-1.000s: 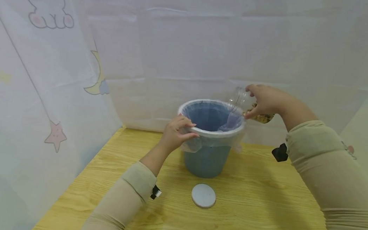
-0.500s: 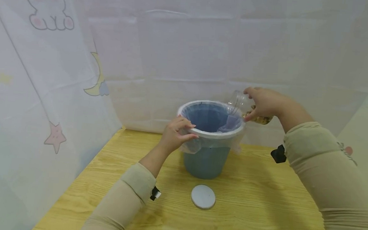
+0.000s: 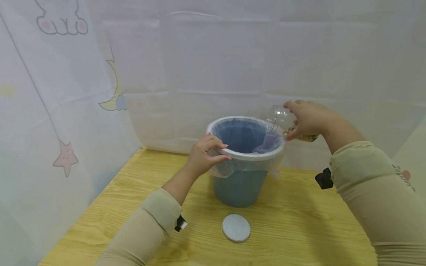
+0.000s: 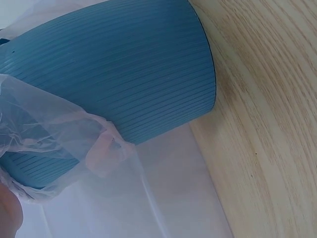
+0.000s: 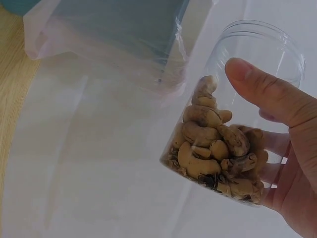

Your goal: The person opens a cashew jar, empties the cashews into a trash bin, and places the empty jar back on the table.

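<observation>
A blue trash bin (image 3: 237, 187) stands upright on the table, its rim covered by a translucent plastic liner (image 3: 221, 170) that hangs over the outside. My left hand (image 3: 203, 155) grips the near left of the rim, with the thumb lower on the outside. In the left wrist view only a bit of a finger (image 4: 9, 213) shows, at the lower left edge. My right hand (image 3: 310, 118) holds a clear jar (image 3: 278, 116) tilted beside the bin, its uncapped mouth by the right rim. Brown cashew-like nuts (image 5: 198, 153) lie piled in the jar's lower end.
A round white lid (image 3: 236, 227) lies flat on the wood-grain table (image 3: 177, 244), nearer me than the bin. Behind the table hangs a pale cloth backdrop (image 3: 221, 60), with a printed cloth (image 3: 35, 110) at the left.
The jar's mouth end has dipped slightly since a second ago, the right hand moving with it. My left hand keeps its place on the rim.
</observation>
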A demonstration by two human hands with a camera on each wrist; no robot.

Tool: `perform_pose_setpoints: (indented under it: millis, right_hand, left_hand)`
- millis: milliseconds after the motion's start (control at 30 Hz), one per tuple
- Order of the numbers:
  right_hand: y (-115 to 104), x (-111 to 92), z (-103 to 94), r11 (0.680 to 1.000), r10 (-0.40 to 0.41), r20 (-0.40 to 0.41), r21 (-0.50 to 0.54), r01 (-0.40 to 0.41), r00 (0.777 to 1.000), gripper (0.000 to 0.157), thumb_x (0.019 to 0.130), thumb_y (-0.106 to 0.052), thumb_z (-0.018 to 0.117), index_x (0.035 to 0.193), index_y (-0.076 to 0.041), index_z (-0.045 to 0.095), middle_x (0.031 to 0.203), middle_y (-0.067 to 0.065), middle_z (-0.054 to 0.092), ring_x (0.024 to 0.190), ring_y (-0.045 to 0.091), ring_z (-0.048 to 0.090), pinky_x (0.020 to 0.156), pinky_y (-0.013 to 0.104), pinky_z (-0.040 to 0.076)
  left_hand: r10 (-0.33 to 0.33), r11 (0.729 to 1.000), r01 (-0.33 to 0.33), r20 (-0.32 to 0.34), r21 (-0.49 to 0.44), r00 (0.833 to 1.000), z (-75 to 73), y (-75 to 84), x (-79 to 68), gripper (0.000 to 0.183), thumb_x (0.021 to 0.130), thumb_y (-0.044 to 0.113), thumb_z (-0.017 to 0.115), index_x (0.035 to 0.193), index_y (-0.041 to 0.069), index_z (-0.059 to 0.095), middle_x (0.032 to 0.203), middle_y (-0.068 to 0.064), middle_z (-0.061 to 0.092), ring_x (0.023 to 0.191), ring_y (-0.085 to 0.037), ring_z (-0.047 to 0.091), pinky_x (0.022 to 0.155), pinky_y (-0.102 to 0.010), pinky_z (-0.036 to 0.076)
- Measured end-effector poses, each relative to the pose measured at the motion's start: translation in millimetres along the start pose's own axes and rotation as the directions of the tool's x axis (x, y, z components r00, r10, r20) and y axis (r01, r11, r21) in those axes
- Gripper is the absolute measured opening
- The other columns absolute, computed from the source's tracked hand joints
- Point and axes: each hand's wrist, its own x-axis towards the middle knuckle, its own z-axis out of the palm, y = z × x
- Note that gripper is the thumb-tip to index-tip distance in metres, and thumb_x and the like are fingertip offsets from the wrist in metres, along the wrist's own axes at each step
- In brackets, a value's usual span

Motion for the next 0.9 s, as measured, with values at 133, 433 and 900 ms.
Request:
perform_pose_setpoints:
  millis: [133, 433, 900]
  right_hand:
    - [0.1, -0.9, 0.1, 1.000, -0.002, 0.003, -0.022, 0.002, 1.000, 0.101, 0.066, -0.046, 0.078, 0.141, -0.006, 0.024, 0.133, 0.026, 0.038, 0.116, 0.047, 0.038, 0.092, 0.061, 0.032]
    - [-3.1, -1.4, -1.1, 0.997, -0.015, -0.006, -0.073, 0.014, 1.000, 0.102, 0.065, -0.047, 0.079, 0.141, -0.005, 0.026, 0.135, 0.027, 0.036, 0.116, 0.050, 0.037, 0.091, 0.061, 0.032]
    - [-6.8, -1.0, 0.0, 0.990, -0.022, 0.015, -0.138, 0.024, 1.000, 0.103, 0.066, -0.051, 0.076, 0.143, -0.007, 0.024, 0.136, 0.026, 0.034, 0.116, 0.050, 0.036, 0.091, 0.063, 0.032]
  left_hand:
    - [-0.004, 1.000, 0.004, -0.009, -0.006, 1.000, 0.9, 1.5, 0.7, 0.031, 0.061, 0.018, 0.083, 0.087, 0.008, 0.071, 0.083, -0.003, 0.065, 0.083, -0.016, 0.059, 0.095, -0.036, 0.041]
    - [0.023, 1.000, -0.022, -0.016, 0.002, 1.000, -9.0, 31.3, 8.6, 0.030, 0.059, 0.006, 0.083, 0.085, 0.000, 0.069, 0.080, -0.011, 0.063, 0.079, -0.023, 0.059, 0.090, -0.034, 0.044]
    - [0.017, 1.000, -0.017, -0.013, -0.012, 1.000, -10.8, 37.5, 9.6, 0.030, 0.059, 0.004, 0.083, 0.085, 0.000, 0.069, 0.080, -0.012, 0.063, 0.079, -0.023, 0.056, 0.073, -0.026, 0.046]
